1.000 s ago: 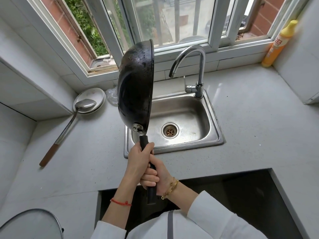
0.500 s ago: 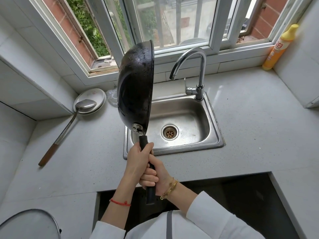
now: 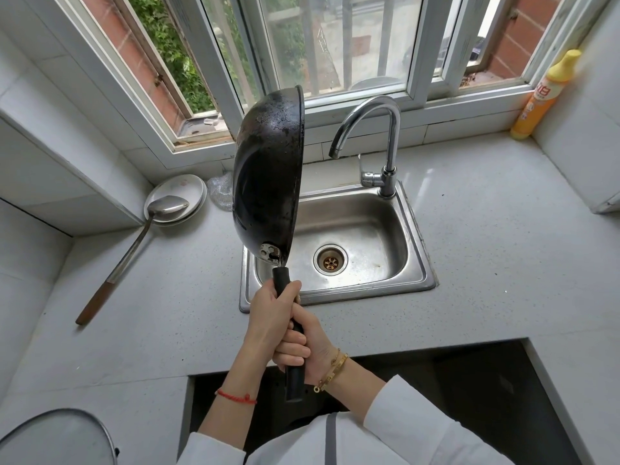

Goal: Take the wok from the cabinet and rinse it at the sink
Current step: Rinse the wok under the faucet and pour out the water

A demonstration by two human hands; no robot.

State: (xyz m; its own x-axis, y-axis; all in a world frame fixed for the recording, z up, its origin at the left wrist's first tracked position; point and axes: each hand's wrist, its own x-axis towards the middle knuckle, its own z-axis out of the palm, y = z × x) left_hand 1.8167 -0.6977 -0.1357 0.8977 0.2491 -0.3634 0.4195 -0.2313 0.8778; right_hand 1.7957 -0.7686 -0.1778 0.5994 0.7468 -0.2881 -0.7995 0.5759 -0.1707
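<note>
A black wok [image 3: 268,176] stands on edge in the air over the left side of the steel sink [image 3: 416,280], its dark underside facing left and its opening facing right toward the tap [image 3: 385,129]. Both hands grip its black handle. My left hand [image 3: 271,313] is higher on the handle, close to the wok's rivet plate. My right hand [image 3: 302,347] is wrapped just below it, with gold bracelets on the wrist. The tap's spout curves down beside the wok's rim; no water is running. The sink's basin shows a bare drain.
A metal ladle [image 3: 134,243] with a wooden handle rests on white plates [image 3: 188,189] left of the sink. A yellow bottle [image 3: 543,99] stands at the far right corner. A glass lid [image 3: 57,437] sits at the bottom left. A dark opening [image 3: 469,397] lies in the counter below.
The wok stays held on edge over the sink; the view has shifted slightly. Hands keep the same grip.
</note>
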